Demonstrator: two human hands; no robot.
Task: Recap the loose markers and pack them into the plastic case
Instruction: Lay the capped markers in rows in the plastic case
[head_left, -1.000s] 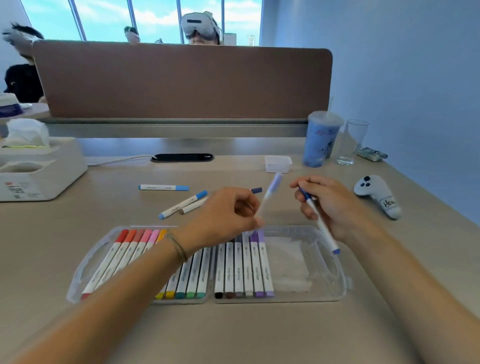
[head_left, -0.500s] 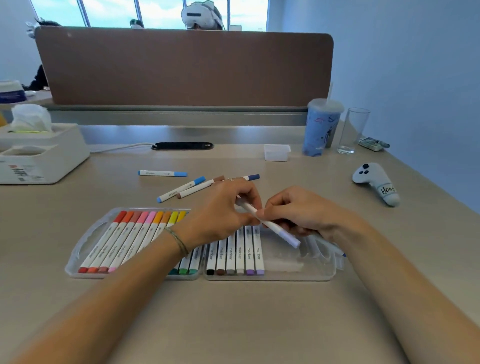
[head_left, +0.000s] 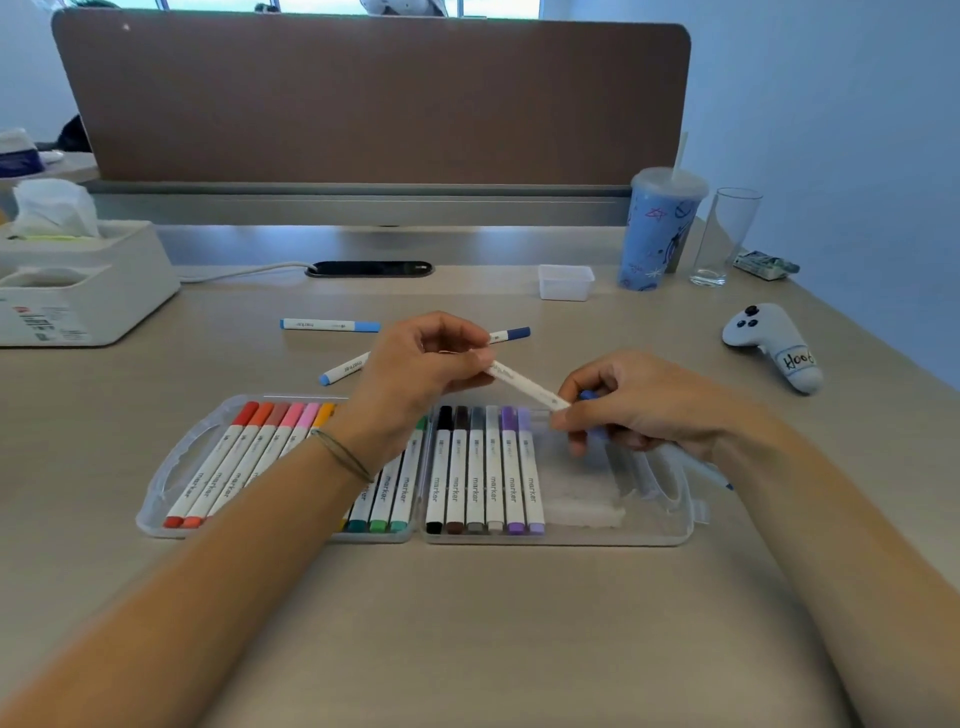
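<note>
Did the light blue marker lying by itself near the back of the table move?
No. The light blue marker lies in the same spot, in front of the black cable slot, as before.

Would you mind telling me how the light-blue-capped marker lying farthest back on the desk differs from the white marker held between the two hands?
The light-blue-capped marker lies flat on the desk, untouched; the held marker is off the desk, slanting, gripped by the left hand and right hand. The first shows its coloured cap; the second's ends are hidden. Both have white barrels.
</note>
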